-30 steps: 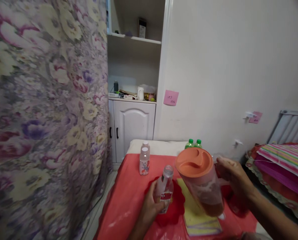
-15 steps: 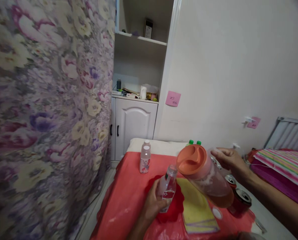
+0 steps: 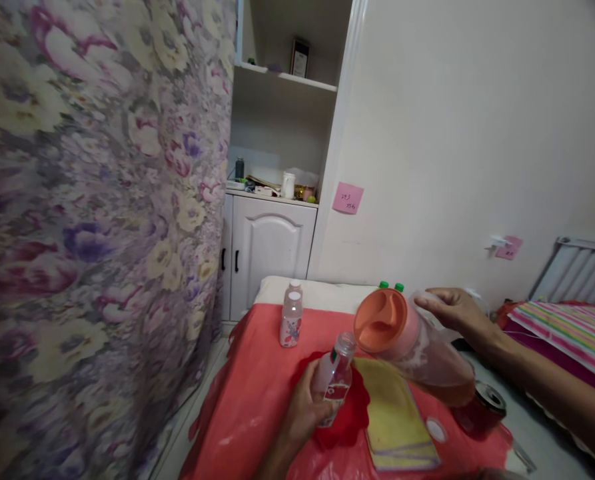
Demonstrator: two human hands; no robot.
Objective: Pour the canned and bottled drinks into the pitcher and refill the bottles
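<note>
My left hand (image 3: 300,410) is wrapped round a clear glass bottle (image 3: 338,377) with a red and white label, its mouth uncapped. The bottle stands tilted slightly right above a red scalloped dish (image 3: 358,407). My right hand (image 3: 450,310) grips the handle side of a clear pitcher (image 3: 434,357) with an orange lid (image 3: 381,320). The pitcher lies tipped over to the left, its lid close to the bottle's mouth, and some brownish liquid sits in its lower part. I cannot make out any stream between lid and bottle.
Two white-capped bottles (image 3: 291,320) stand at the back left of the red tablecloth (image 3: 247,387). A yellow cloth (image 3: 394,420), a white cap (image 3: 436,430) and a dark red can (image 3: 480,410) lie to the right. Green-capped bottles (image 3: 399,287) stand behind the pitcher.
The pitcher has tipped a little further to the left, and my right hand has risen slightly. The left hand with its bottle stays nearly in place.
</note>
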